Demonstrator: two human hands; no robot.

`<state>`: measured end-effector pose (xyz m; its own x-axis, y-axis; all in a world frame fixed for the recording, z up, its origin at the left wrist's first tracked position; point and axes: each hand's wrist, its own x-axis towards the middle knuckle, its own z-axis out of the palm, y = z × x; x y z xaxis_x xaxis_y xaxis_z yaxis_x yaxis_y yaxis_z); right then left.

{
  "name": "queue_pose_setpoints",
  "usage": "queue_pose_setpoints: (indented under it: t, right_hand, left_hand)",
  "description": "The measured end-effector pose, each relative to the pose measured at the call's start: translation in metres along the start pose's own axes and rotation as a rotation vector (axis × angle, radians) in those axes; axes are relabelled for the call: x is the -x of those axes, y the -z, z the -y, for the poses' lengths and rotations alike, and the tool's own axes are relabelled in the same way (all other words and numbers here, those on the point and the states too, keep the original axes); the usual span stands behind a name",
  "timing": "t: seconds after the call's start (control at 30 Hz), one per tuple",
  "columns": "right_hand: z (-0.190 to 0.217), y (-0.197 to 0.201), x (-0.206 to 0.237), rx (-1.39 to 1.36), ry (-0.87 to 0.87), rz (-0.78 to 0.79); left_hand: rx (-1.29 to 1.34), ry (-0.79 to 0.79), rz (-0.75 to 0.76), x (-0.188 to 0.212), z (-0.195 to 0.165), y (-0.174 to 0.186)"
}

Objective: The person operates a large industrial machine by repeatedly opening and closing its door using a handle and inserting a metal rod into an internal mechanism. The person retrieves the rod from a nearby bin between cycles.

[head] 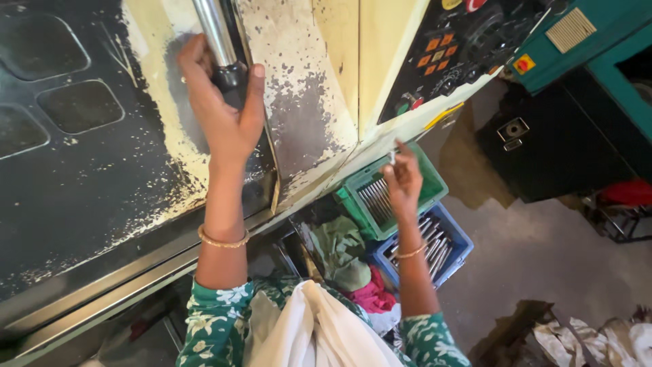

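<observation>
The left hand [224, 109] curls its fingers round the dark end of a steel handle [216, 37] on the worn cream door [299, 88]; the right hand [402, 178] pinches a small metal pin [392, 158] above a green crate [428, 194]; a blue crate [456, 239] of rods sits just below it; the door's lower edge runs between the arms; open concrete floor [536, 258] lies to the right; a control panel [455, 47] stands above.
</observation>
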<state>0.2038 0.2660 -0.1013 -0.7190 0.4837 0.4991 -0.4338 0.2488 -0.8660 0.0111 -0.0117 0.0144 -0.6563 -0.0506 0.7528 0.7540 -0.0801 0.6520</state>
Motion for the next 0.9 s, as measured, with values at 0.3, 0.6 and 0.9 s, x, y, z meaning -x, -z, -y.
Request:
queue_pose_setpoints:
  t: [0.3, 0.6, 0.9]
  right_hand:
    - [-0.085, -0.037, 0.109, -0.901, -1.021, -0.769]
    - [-0.078, -0.079, 0.098, 0.392, -0.47, 0.003]
    - [-0.099, -0.089, 0.08, 0.973, -0.411, 0.448]
  left_hand:
    - [-0.145, -0.113, -0.069, 0.017, 0.019, 0.004]
    - [-0.285, -0.207, -0.193, 0.04, 0.014, -0.01]
    - [-0.31, -0.274, -0.191, 0.033, 0.012, -0.016]
